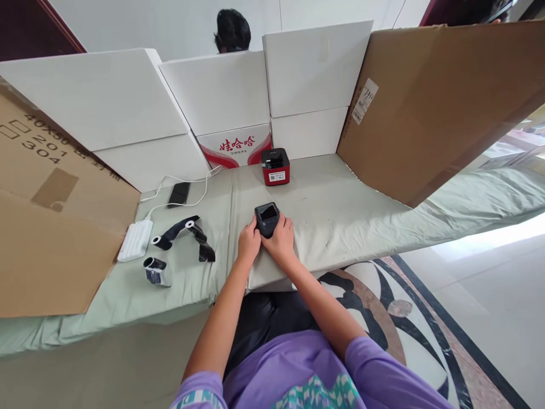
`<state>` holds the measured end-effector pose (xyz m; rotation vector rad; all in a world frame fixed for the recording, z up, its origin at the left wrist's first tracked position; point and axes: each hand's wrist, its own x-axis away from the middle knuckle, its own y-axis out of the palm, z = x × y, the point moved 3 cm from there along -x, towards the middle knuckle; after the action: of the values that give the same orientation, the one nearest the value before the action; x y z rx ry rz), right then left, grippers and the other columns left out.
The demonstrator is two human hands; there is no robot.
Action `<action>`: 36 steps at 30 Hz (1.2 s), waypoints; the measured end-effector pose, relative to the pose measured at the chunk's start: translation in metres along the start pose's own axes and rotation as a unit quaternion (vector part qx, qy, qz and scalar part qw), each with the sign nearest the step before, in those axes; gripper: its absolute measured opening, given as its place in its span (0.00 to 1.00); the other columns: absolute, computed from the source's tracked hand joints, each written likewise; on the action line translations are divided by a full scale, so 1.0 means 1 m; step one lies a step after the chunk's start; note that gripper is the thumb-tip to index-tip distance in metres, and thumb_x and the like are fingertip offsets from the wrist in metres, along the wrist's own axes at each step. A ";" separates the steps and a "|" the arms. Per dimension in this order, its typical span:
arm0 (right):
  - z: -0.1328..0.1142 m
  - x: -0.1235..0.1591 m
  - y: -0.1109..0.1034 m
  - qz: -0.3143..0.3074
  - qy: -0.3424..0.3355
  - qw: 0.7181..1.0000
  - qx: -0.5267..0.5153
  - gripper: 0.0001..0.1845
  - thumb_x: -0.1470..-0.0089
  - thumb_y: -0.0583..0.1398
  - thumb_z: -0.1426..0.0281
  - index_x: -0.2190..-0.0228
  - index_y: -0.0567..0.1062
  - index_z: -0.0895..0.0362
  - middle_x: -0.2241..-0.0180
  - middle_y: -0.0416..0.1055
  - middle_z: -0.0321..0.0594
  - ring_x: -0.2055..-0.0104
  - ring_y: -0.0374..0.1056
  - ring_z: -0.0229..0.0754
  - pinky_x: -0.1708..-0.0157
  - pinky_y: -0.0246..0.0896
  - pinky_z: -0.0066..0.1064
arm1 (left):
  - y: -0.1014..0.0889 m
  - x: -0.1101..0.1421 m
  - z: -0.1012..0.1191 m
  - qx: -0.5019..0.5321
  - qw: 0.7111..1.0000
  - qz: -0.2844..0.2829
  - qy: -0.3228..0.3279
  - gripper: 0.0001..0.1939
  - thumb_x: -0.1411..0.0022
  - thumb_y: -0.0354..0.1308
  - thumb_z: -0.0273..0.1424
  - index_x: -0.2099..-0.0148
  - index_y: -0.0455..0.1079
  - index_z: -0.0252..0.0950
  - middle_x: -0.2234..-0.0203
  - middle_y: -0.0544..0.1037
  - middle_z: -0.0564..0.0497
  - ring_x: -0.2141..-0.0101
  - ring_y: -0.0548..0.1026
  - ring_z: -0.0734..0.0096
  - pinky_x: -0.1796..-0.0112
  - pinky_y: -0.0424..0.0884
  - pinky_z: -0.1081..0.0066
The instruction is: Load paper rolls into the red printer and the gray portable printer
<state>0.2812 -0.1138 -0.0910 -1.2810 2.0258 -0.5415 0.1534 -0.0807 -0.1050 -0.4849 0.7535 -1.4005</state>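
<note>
A small black boxy device (267, 220) with a dark window in its top face sits at the front middle of the cloth-covered table. My left hand (249, 243) is closed against its left side. My right hand (281, 241) grips its right side and lower edge, with the fingers partly behind it. I cannot tell whether the device rests on the cloth or is slightly raised. Beyond it stands a red and black box-shaped device (276, 167) with a white label on its front.
Left lie unwound black film rolls (174, 232), a short roll (156, 271), a white power strip (135, 240) with cables and a black phone-like slab (179, 194). White boxes (313, 74) line the back; cardboard panels (421, 113) flank the table (315, 199). Someone's head (232, 31) shows behind.
</note>
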 end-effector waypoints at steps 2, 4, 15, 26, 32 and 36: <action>0.003 0.000 0.002 -0.003 -0.010 1.000 -0.019 0.49 0.51 0.68 0.62 0.35 0.56 0.69 0.40 0.64 0.68 0.38 0.63 0.66 0.39 0.62 0.54 | 0.000 0.002 0.004 -0.033 0.999 -0.002 0.010 0.32 0.34 0.45 0.20 0.30 0.65 0.31 0.41 0.77 0.41 0.41 0.76 0.57 0.33 0.63 0.55; 0.006 0.000 0.004 -0.012 -0.019 0.999 -0.046 0.51 0.51 0.68 0.62 0.33 0.54 0.68 0.36 0.61 0.68 0.33 0.60 0.66 0.36 0.59 0.55 | -0.001 0.004 0.007 -0.059 0.998 -0.002 0.023 0.32 0.35 0.44 0.19 0.31 0.66 0.33 0.36 0.73 0.43 0.35 0.69 0.58 0.31 0.57 0.54; 0.012 -0.004 -0.007 -0.073 -0.030 0.991 -0.104 0.54 0.53 0.69 0.63 0.32 0.55 0.66 0.34 0.60 0.67 0.31 0.58 0.65 0.33 0.57 0.55 | -0.010 -0.005 0.007 -0.103 0.994 -0.041 0.016 0.32 0.36 0.44 0.16 0.36 0.73 0.41 0.37 0.74 0.46 0.30 0.62 0.60 0.29 0.42 0.43; 0.019 -0.054 -0.004 -0.107 -0.031 0.981 -0.156 0.33 0.37 0.50 0.64 0.33 0.64 0.56 0.31 0.60 0.48 0.28 0.54 0.53 0.28 0.47 0.51 | -0.008 -0.005 0.002 -0.057 0.998 -0.015 -0.008 0.31 0.34 0.43 0.19 0.34 0.71 0.39 0.37 0.74 0.46 0.33 0.66 0.65 0.30 0.50 0.53; 0.025 -0.117 -0.005 -0.204 -0.080 0.942 -0.253 0.31 0.36 0.47 0.69 0.36 0.71 0.56 0.33 0.66 0.44 0.29 0.59 0.46 0.29 0.50 0.44 | -0.008 -0.007 0.002 -0.053 0.998 -0.018 -0.029 0.30 0.33 0.43 0.19 0.35 0.72 0.38 0.37 0.74 0.45 0.33 0.66 0.66 0.29 0.49 0.54; 0.029 -0.131 -0.006 -0.236 -0.068 0.946 -0.210 0.21 0.39 0.54 0.68 0.51 0.83 0.53 0.45 0.78 0.43 0.39 0.70 0.48 0.36 0.60 0.44 | -0.007 -0.008 0.002 -0.058 0.998 -0.016 -0.028 0.30 0.33 0.43 0.19 0.35 0.72 0.39 0.37 0.74 0.46 0.32 0.66 0.67 0.29 0.49 0.54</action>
<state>0.3444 0.0016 -0.0654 -2.0271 1.7709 -0.2187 0.1501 -0.0744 -0.0974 -0.6260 0.7881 -1.3724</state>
